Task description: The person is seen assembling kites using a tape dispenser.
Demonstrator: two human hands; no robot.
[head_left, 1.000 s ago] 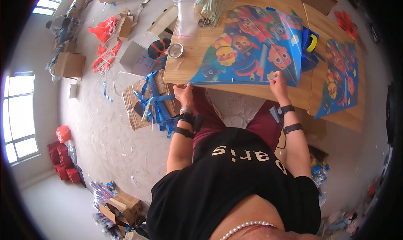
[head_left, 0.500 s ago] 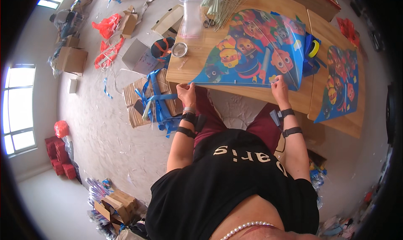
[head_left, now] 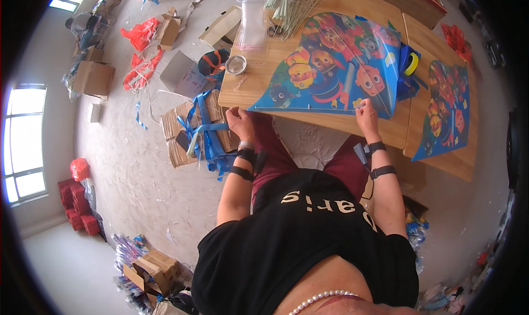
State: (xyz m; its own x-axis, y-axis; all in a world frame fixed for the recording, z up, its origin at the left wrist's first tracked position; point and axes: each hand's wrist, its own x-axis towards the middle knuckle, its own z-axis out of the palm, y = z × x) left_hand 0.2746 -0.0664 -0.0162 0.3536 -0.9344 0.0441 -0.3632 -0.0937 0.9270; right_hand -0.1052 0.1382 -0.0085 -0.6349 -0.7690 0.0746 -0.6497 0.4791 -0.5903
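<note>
A bright blue kite [head_left: 330, 67] printed with cartoon animals lies spread on the wooden table [head_left: 325, 122]. My left hand [head_left: 240, 122] pinches the kite's near left tip at the table's front edge. My right hand [head_left: 367, 114] presses on the kite's near right edge, fingers bent on the fabric. Both wrists wear black bands. A thin rod runs along the kite's middle.
A second kite [head_left: 446, 108] lies at the table's right, a yellow tape roll [head_left: 411, 64] beside it. A small metal tin [head_left: 236, 65], clear bags [head_left: 252, 25] and thin green sticks [head_left: 292, 3] sit at the back left. A strapped cardboard bundle [head_left: 193, 130] lies on the floor.
The view has shifted slightly; both hands stay at the kite's near edge, the left one now closer to the left tip.
</note>
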